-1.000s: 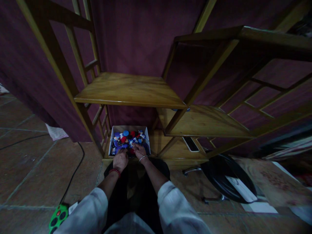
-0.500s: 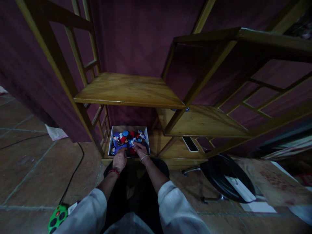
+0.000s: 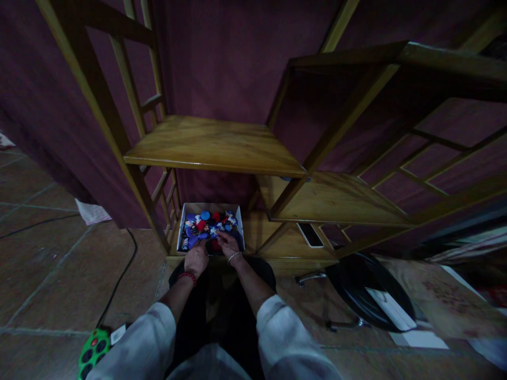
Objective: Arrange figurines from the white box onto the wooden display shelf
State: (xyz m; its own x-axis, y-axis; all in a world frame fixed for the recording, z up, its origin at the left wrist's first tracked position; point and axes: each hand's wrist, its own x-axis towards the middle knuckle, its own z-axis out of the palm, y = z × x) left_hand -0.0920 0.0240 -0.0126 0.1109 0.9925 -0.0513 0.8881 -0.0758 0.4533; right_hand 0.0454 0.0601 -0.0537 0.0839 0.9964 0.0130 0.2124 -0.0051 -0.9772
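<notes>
A white-edged box (image 3: 242, 228) full of small blue, red and white figures (image 3: 201, 226) stands on the lowest wooden shelf. Over the box's front left edge is my left hand (image 3: 197, 257), a red bead bracelet at its wrist; its fingers are bent together at the figures, and what they hold is too small to make out. My right hand (image 3: 228, 244), with a pale bracelet, reaches in over the front right part. Its fingers and thumb come together near a blue and white figure, and I cannot make out what is between them.
A wooden shelf board (image 3: 216, 145) hangs above and behind the box. To the right, a phone (image 3: 310, 235) lies on the lower shelf. A black stool (image 3: 348, 279) stands at the right, and a green power strip (image 3: 94, 349) with a cable lies on the floor at left.
My left hand has shifted slightly right and its fingers have drawn closer together. My right hand stays nearly in place. The view has shifted slightly.
</notes>
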